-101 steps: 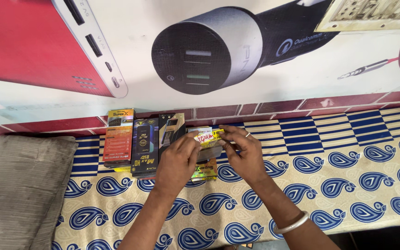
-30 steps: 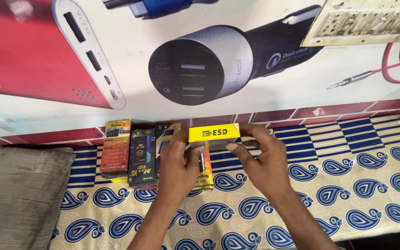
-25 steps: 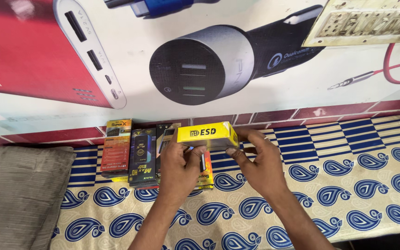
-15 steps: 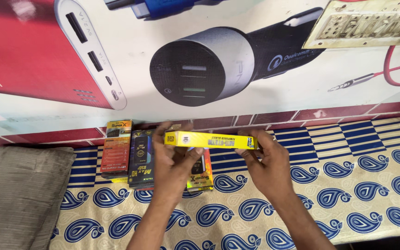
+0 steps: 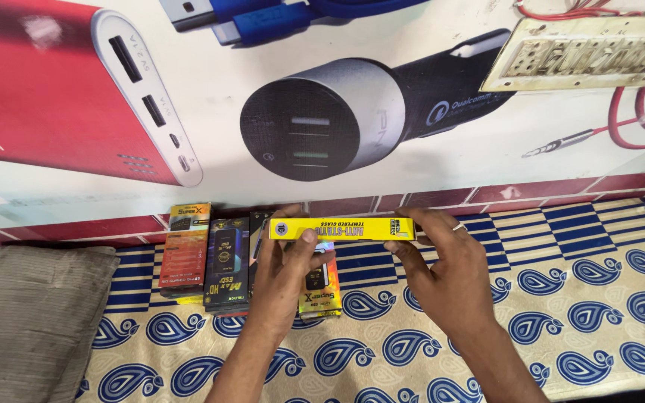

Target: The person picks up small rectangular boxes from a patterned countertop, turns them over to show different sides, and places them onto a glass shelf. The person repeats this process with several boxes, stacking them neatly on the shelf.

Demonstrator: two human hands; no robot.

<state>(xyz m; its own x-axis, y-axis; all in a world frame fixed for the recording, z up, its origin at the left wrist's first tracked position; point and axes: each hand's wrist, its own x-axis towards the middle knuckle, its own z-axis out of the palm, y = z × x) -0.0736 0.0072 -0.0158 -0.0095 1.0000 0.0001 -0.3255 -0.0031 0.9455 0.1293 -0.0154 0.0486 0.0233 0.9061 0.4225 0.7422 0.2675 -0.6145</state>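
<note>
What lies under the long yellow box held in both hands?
Under the yellow box, between the left hand and right hand, a small yellow packet lies on the patterned cloth. The left hand covers part of it.

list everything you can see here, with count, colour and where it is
yellow box: 1, long and flat, held edge-on between both hands above the cloth
orange box: 1, lying on the cloth, far left of the row
black boxes: at least 2, beside the orange one, the second partly hidden by the left hand
yellow pack: 1, under the held box, partly hidden
patterned cloth: 1, cream with blue paisley and stripes, covering the surface
grey cushion: 1, lower left
wall poster: 1, behind the row
socket board: 1, cream, upper right, with red wires
left hand: grips the box's left part
right hand: grips its right end, ring on one finger
</note>
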